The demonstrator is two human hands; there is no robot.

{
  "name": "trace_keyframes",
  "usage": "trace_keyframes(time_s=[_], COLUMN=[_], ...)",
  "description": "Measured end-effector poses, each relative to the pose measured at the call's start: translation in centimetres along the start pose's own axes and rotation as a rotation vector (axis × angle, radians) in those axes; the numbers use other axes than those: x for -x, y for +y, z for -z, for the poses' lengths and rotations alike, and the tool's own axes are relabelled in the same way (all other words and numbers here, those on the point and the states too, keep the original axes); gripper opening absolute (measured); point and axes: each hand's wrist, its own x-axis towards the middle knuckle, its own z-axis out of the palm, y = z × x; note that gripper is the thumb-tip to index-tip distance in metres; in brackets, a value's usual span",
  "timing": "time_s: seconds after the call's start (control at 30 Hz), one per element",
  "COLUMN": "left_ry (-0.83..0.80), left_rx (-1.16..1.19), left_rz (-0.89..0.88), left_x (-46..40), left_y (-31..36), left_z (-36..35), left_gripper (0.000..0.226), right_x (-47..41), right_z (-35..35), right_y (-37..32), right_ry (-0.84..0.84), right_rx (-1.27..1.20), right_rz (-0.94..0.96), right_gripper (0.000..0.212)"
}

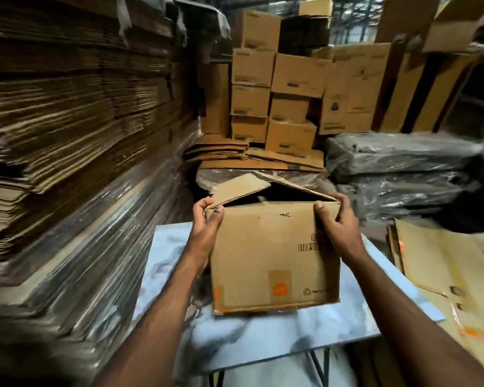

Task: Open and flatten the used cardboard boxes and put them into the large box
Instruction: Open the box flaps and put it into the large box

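Cardboard box (274, 255) upright on marbled table (263, 339), top flaps part-raised. Left hand (207, 219) pinches its left flap corner; right hand (336, 222) grips the upper right corner. Beyond: wrapped bundles (397, 174), possibly flattened board; stacked cartons (274, 88).

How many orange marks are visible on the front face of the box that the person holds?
2. A round orange mark sits low in the middle of the cardboard box; an orange patch is near its lower left edge. Other faces are hidden.
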Motion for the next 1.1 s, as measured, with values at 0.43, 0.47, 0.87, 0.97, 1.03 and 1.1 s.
trace_keyframes(time_s=[0.43, 0.47, 0.87, 0.97, 1.03, 1.1], left_ry=[-0.163, -0.141, -0.263, -0.320, -0.378, -0.459], left_rx=[-0.370, -0.400, -0.834, -1.090, -1.187, -1.222], left_rz=[0.151, 0.194, 0.351, 0.360, 0.328, 0.229], left_x=[-1.6, -1.5, -1.4, -1.4, -1.3, -1.1], left_y=[-6.3, -6.9, -8.6, -7.7, -7.0, -6.2], left_z=[-4.3, -4.7, -6.9, -7.7, -8.8, -10.1], left_gripper=[0.067, 0.071, 0.073, 0.080, 0.085, 0.091], right_x=[-3.5, -3.7, -4.3, -3.8, -3.4, -3.0], right_z=[1.2, 1.2, 0.9, 0.7, 0.7, 0.7], right_y=[9.2, 10.0, 13.6, 14.0, 14.3, 14.8], right_ry=[-0.034, -0.083, -0.334, -0.284, -0.228, -0.142], right_rx=[0.069, 0.138, 0.522, 0.516, 0.482, 0.399], right_rz=[-0.185, -0.207, -0.080, -0.028, -0.030, -0.073], right_gripper=[0.027, 0.034, 0.046, 0.044, 0.046, 0.053])
